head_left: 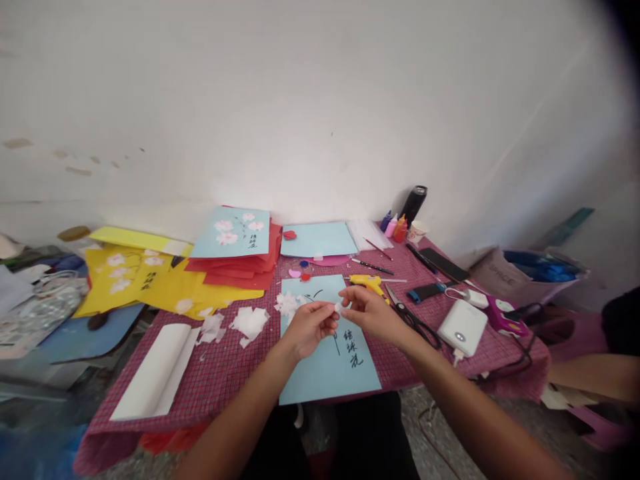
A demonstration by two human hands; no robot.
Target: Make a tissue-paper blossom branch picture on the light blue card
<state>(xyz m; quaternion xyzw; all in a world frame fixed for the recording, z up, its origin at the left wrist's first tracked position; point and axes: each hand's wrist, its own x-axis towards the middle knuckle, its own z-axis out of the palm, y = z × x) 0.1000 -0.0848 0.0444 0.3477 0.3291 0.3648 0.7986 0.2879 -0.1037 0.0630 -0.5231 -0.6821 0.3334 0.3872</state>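
Note:
A light blue sheet (315, 380) with black handwritten characters and a drawn stem lies in front of me. Over it, my left hand (311, 328) pinches a small white paper piece (339, 309) between thumb and forefinger. My right hand (373, 315) meets it from the other side, its fingertips closed at the same piece. A white paper flower (289, 303) sits on the sheet's upper left. Left of the sheet, cut white paper pieces (249, 323) lie in a loose pile on the checked cloth.
A yellow glue gun (369, 283) and black-handled scissors (414, 320) lie to the right, near a white power bank (464, 328). Finished flower sheets (235, 233) rest on red paper at back left. Folded white paper (153, 373) lies at front left. Paint bottles (393, 227) stand by the wall.

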